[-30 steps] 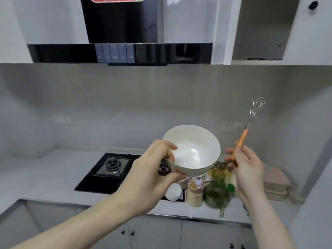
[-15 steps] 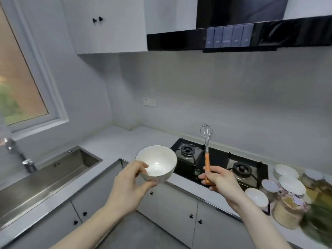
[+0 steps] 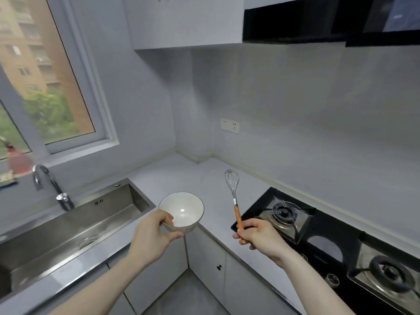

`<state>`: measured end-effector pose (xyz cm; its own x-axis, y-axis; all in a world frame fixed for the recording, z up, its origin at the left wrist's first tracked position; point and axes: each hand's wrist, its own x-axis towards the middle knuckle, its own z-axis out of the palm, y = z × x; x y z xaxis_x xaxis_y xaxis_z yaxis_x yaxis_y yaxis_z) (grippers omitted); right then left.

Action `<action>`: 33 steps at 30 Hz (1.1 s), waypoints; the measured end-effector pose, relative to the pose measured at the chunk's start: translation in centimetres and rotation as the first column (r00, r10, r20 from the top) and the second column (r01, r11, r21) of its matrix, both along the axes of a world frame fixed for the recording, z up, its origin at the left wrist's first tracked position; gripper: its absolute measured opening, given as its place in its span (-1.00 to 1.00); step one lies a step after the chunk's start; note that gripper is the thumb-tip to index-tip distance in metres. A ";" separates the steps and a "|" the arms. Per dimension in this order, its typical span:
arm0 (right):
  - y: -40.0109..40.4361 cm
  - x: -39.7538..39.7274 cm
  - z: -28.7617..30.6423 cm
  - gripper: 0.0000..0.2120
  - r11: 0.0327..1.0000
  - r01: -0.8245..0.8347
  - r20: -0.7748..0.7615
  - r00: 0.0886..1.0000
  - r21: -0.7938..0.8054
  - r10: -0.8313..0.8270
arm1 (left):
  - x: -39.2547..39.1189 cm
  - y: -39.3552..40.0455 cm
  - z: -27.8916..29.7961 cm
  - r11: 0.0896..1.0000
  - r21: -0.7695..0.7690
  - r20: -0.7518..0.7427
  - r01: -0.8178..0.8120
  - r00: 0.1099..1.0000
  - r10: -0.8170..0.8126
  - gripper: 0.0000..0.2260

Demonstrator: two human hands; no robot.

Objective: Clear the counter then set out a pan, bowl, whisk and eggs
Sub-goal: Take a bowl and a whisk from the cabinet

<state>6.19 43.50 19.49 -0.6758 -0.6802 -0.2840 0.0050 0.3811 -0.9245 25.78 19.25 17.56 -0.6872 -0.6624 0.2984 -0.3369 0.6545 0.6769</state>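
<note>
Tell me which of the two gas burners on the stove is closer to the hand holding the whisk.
The left burner, beside the bare corner counter; it sits just beyond the right hand. The other burner lies farther right.

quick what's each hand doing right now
left hand: holding the white bowl by its rim
right hand: holding the whisk upright by its orange handle

A pale grey counter (image 3: 181, 176) runs in an L around the corner of a small kitchen. A steel sink (image 3: 68, 226) with a curved tap (image 3: 48, 180) sits under a white-framed window (image 3: 45, 87) showing trees and a brick building. A black gas hob (image 3: 329, 242) with 2 burners lies right, below a dark hood (image 3: 318, 19). White cabinets (image 3: 209, 264) stand beneath; a socket (image 3: 230, 125) is on the grey wall.
</note>
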 end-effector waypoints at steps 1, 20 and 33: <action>-1.6 -1.4 -0.4 -0.86 1.000 -0.010 0.000 1.000 0.004 0.010 | -1.1 -1.3 -0.5 1.000 -0.005 -0.003 -0.012 1.000 0.012 -0.63; -28.7 -17.7 -14.5 -0.84 0.947 0.007 0.011 1.000 0.322 -0.011 | -20.0 -25.8 -12.4 0.977 0.184 0.175 -0.112 0.981 0.079 -0.69; -39.3 -24.8 -20.2 -0.96 0.829 0.083 -0.019 0.996 0.553 -0.087 | -29.6 -38.6 -19.9 0.946 0.300 0.357 -0.124 0.934 0.010 -0.77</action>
